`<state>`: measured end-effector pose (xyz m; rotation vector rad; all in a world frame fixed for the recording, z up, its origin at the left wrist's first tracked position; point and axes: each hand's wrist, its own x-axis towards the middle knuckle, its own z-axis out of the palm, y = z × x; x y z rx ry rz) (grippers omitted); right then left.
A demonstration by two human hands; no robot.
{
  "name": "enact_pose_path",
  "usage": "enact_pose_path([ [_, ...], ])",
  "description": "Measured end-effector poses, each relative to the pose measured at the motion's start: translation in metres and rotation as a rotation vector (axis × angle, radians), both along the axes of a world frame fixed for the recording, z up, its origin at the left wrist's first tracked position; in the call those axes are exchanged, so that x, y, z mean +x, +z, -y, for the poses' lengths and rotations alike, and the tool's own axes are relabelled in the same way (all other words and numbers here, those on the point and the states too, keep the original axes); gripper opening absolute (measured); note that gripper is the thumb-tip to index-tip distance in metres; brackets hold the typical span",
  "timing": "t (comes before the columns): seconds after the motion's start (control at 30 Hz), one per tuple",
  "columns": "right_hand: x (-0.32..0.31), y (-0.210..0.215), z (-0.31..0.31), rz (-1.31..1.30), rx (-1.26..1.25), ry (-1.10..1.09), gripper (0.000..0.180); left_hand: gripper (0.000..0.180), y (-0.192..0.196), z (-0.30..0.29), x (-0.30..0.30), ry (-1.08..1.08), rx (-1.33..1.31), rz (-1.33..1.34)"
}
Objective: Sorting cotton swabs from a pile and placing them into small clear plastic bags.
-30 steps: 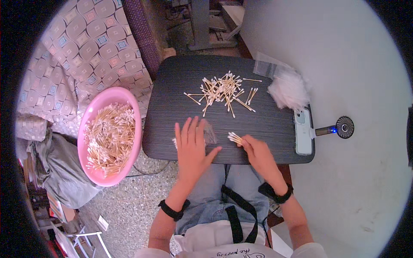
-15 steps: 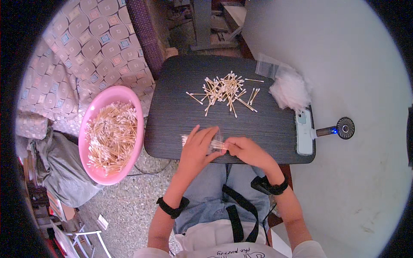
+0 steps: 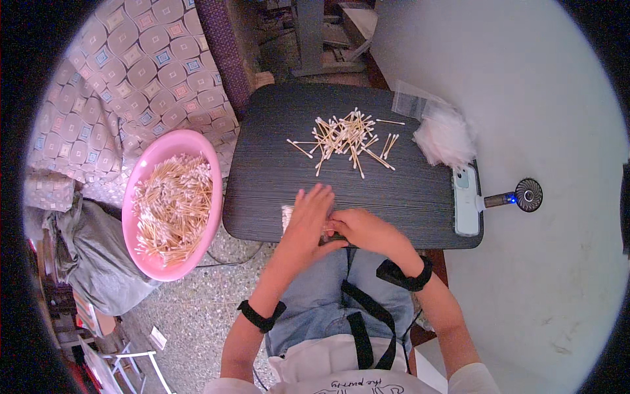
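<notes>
My left hand (image 3: pixel 306 222) lies over a small clear bag of cotton swabs near the table's front edge, its fingers stretched forward together and its thumb pointing right. White tips of the bagged cotton swabs (image 3: pixel 287 217) stick out on the left of that hand; most of the bag is hidden beneath it. My right hand (image 3: pixel 359 230) reaches in from the right, fingers closed in a pinch at the bag's right end, against the left palm. Farther back on the black table (image 3: pixel 262 164), a loose pile of cotton swabs (image 3: pixel 348 134) is spread out.
To the left of the table is a pink basin (image 3: pixel 216 217) full of cotton swabs. Clear plastic bags (image 3: pixel 446 134) are heaped at the back right corner. A phone (image 3: pixel 466 203) lies along the right edge, beside a small fan (image 3: pixel 527 197) and the wall.
My right hand has moved left, closer to the left palm. The swabs and clear plastic that showed between the hands are now mostly covered. The loose pile is the same.
</notes>
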<state>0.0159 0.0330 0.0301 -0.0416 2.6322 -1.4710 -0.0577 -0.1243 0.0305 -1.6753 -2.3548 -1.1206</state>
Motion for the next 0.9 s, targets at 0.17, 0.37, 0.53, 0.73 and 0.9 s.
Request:
enact_pose_path([
  [0.17,0.002,0.01,0.001,0.04,0.082,-0.019,0.022,0.045,0.01,0.011,0.028,0.367,0.053,-0.028],
  [0.37,0.001,0.005,0.007,-0.006,0.092,-0.031,0.019,0.017,-0.001,0.015,0.034,0.364,0.054,-0.024],
  [0.53,0.001,0.009,0.013,0.06,0.271,-0.012,0.018,0.013,0.005,0.012,0.04,0.217,0.133,0.091],
  [0.73,0.003,0.011,0.021,-0.012,0.138,-0.093,0.016,0.035,-0.005,0.032,0.002,0.312,0.157,0.31],
  [0.9,-0.002,0.003,0.039,-0.021,0.269,-0.169,0.018,0.04,-0.015,0.028,0.007,0.256,-0.07,0.125],
])
